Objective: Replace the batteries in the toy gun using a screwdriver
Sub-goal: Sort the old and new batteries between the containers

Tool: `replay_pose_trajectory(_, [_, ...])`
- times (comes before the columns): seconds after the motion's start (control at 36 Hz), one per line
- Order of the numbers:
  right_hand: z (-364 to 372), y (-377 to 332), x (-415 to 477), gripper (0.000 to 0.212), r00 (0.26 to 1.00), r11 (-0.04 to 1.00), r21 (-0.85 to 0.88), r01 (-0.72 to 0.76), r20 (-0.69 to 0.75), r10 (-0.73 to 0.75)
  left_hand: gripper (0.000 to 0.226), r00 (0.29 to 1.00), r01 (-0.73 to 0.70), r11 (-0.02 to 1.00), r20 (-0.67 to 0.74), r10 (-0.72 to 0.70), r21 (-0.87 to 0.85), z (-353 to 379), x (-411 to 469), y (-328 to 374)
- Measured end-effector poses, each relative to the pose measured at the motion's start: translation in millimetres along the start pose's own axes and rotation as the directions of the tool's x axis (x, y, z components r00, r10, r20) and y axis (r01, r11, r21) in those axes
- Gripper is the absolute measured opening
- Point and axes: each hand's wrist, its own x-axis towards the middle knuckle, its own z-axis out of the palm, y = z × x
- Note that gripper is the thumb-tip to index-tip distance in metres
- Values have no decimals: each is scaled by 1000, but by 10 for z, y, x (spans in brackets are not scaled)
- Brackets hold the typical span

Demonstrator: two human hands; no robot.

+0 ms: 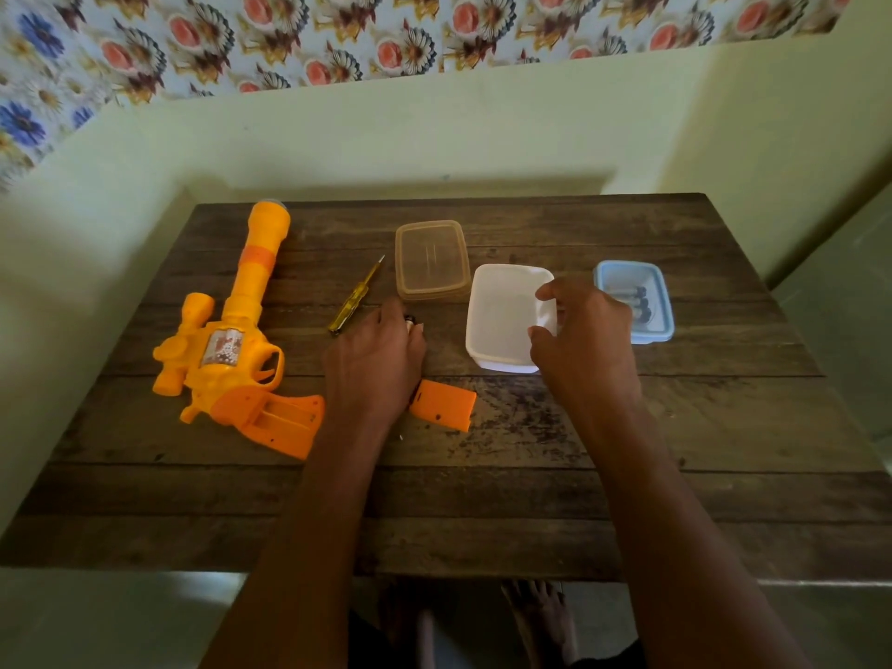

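Currently: toy gun [227,340] lies left on worktop [531,499], grip compartment open. Left hand [374,359] pinches a battery [410,324], apparently; right hand [586,330] grips white tub [497,321] rim. Risk: battery slips, rolls off worktop

Dim, soft focus, bowed wide-angle edges
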Motion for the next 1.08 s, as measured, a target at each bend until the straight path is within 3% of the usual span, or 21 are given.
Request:
replay_pose_trajectory(0.17, [19,21,19,55,1000,1000,2,15,-13,-15,26,996,89,991,-20,-91,-102,-18,30,20])
replay_pose_trajectory(0.28, [37,38,34,57,999,1000,3,28,-22,-27,24,986,113,959,-90,-140,-259,-85,20,43])
replay_pose_trajectory(0.42, [48,48,44,63,1000,999,36,12,-8,-12,18,949,-105,903,-314,-34,-415,-300,-13,253])
replay_pose_trajectory(0.56, [19,84,95,44,999,998,45,36,0,-36,18,939,-249,899,-318,133,-360,-258,8,535])
replay_pose_trajectory(0.75, [-10,143,89,33,999,997,63,45,19,-47,39,953,-277,923,-201,228,-266,-62,64,667])
replay_pose_trajectory(0.92, [-9,158,81,36,999,996,78,35,26,-37,34,973,-226,938,-114,202,-262,-21,45,694])
replay_pose_trajectory(1.08, [-25,162,85,35,998,993,112,28,50,-34,34,973,-156,925,-213,85,-346,-85,21,714])
